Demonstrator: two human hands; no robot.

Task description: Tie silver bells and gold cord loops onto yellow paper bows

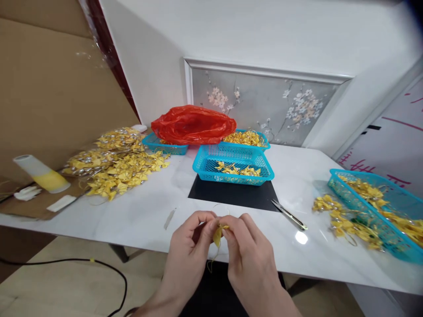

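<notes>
Between my two hands, at the table's near edge, is a small yellow ribbon piece (217,237) with a thin yellow cord hanging from it. My left hand (193,242) pinches it from the left with thumb and forefinger. From the right, my right hand (247,246) pinches the same piece, its fingertips almost touching the left ones. The fingers cover the top of the piece. Thread snips (290,215) lie on the table to the right of my hands. Beyond my hands a blue basket (233,177) holds several similar yellow pieces and stands on a black mat (231,193).
A pile of yellow pieces with silvery beads (122,171) lies at left, beside a white-and-yellow tube (41,174). A red plastic bag (193,125) rests on baskets at the back. Another blue basket (357,218) stands at right, with loose yellow pieces (343,220) beside it.
</notes>
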